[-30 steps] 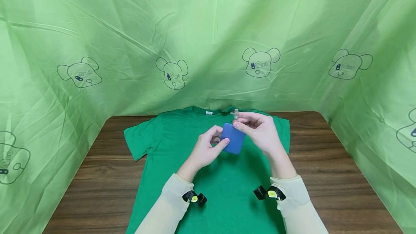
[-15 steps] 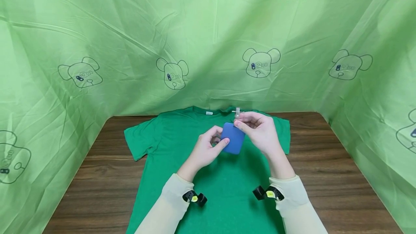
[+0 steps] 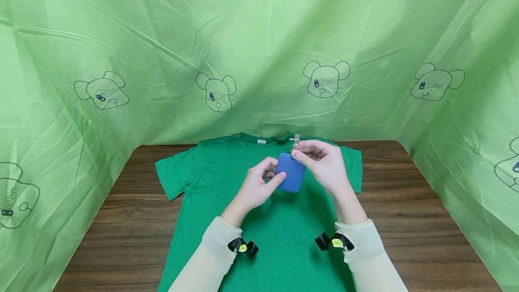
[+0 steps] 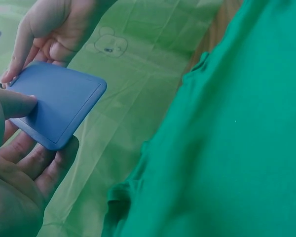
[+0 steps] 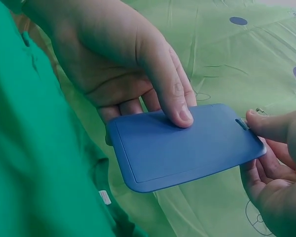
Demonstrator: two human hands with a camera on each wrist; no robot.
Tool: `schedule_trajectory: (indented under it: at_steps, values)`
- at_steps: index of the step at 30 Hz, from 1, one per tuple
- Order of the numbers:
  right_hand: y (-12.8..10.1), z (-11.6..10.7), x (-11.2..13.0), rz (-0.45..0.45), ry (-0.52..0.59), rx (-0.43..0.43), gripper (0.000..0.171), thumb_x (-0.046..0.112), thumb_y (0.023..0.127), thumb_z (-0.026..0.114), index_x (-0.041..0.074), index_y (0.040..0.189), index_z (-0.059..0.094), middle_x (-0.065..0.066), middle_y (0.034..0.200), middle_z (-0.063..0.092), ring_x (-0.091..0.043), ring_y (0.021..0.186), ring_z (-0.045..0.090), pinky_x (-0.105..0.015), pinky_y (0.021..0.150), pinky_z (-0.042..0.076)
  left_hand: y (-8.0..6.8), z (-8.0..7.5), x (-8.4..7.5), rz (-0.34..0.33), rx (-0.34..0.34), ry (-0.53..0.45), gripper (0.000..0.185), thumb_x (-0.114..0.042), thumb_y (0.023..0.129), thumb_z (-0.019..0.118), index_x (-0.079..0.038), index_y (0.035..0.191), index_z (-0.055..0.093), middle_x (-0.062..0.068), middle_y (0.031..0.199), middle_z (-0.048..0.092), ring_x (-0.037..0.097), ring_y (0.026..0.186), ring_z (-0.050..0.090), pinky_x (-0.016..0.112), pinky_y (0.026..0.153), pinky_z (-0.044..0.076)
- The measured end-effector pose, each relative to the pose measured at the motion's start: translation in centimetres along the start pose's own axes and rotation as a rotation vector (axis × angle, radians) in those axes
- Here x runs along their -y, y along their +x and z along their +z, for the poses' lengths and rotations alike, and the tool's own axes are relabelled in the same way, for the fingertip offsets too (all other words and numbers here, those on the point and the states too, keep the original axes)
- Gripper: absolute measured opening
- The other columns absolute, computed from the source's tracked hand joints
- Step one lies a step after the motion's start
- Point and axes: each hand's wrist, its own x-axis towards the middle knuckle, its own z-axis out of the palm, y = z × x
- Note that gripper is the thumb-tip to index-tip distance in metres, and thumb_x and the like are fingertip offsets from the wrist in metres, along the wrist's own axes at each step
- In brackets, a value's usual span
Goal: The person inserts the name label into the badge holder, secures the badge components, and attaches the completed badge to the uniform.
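A blue badge holder (image 3: pixel 291 175), flat with rounded corners, is held above the green T-shirt (image 3: pixel 215 179). My left hand (image 3: pixel 256 187) grips its left side, thumb on the front face and fingers behind, as the right wrist view also shows of the badge holder (image 5: pixel 187 148). At its top end, my right hand (image 3: pixel 327 166) pinches near the slot (image 5: pixel 242 124). A metal clip (image 3: pixel 297 139) sticks up above the right fingertips. What joins clip and holder is mostly hidden by the right fingers. In the left wrist view the badge holder (image 4: pixel 69 106) lies between both hands.
The T-shirt lies spread on a dark wood table (image 3: pixel 134 220), collar at the far edge, with a small white label (image 3: pixel 261 141) inside. Green cloth (image 3: pixel 259 48) printed with bear heads walls the back and sides.
The metal clip has shifted slightly to the right and up in my right fingers. My right wrist has moved a little left. The left hand and badge holder stay nearly still.
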Motion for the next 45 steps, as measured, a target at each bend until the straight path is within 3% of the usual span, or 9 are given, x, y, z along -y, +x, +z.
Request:
schedule_trajectory:
  at_steps: [6,13,18,30,39,42,45]
  values:
    - [0.0,-0.3,-0.1,0.036,0.048,0.059,0.024,0.004,0.099,0.081,-0.006,0.12,0.077,-0.002,0.108,0.082,-0.018,0.104,0.078,-0.029,0.094,0.062,0.0,-0.1,0.1,-0.002,-0.007,-0.01,0.017,-0.014,0.109,0.07,-0.007,0.124,0.067,0.009,0.112,0.076,0.021,0.094,0.075,0.037,0.085,0.062]
    - [0.1,-0.7,-0.1,0.077,0.186,0.146,0.016,0.003,0.102,0.078,-0.004,0.116,0.078,-0.009,0.118,0.082,-0.024,0.117,0.077,-0.036,0.104,0.059,0.0,-0.2,0.2,-0.015,0.013,-0.039,0.019,-0.013,0.11,0.068,-0.006,0.127,0.066,0.012,0.115,0.075,0.023,0.097,0.076,0.037,0.088,0.062]
    - [0.1,-0.8,0.1,0.094,0.228,0.173,0.01,0.0,0.1,0.078,0.004,0.109,0.081,-0.009,0.112,0.083,-0.024,0.112,0.079,-0.036,0.102,0.06,0.0,-0.3,0.1,-0.005,0.028,-0.049,0.02,-0.011,0.109,0.068,-0.005,0.129,0.065,0.012,0.118,0.075,0.023,0.098,0.075,0.037,0.089,0.061]
    - [-0.1,-0.5,0.5,0.082,0.269,0.171,0.019,-0.005,0.096,0.081,0.012,0.102,0.081,-0.005,0.104,0.083,-0.022,0.101,0.079,-0.032,0.089,0.063,0.1,-0.3,-0.1,0.021,0.045,-0.07,0.021,-0.008,0.109,0.066,-0.002,0.129,0.066,0.013,0.115,0.076,0.023,0.106,0.071,0.037,0.098,0.058]
    - [-0.3,0.2,1.0,0.045,0.243,0.107,0.023,-0.011,0.089,0.084,0.009,0.1,0.078,-0.004,0.099,0.083,-0.02,0.094,0.079,-0.031,0.084,0.064,0.3,-0.6,-0.3,0.055,-0.024,-0.04,0.028,-0.012,0.111,0.066,-0.004,0.137,0.068,0.012,0.13,0.074,0.026,0.119,0.072,0.042,0.107,0.057]
    - [-0.4,0.4,0.9,0.027,0.217,0.088,0.025,-0.012,0.087,0.086,0.006,0.101,0.078,-0.003,0.094,0.082,-0.018,0.084,0.075,-0.027,0.076,0.062,0.3,-1.0,-1.1,0.078,-0.088,-0.002,0.025,-0.015,0.112,0.065,-0.005,0.134,0.069,0.01,0.129,0.074,0.024,0.118,0.072,0.043,0.105,0.057]
    - [-0.4,0.5,0.7,-0.007,0.096,0.063,0.022,-0.007,0.085,0.09,0.005,0.102,0.08,0.0,0.087,0.079,-0.016,0.071,0.063,-0.023,0.063,0.052,0.3,-1.5,-2.3,0.121,-0.156,-0.001,0.022,-0.013,0.111,0.065,-0.005,0.131,0.07,0.01,0.126,0.074,0.023,0.115,0.072,0.041,0.102,0.058]
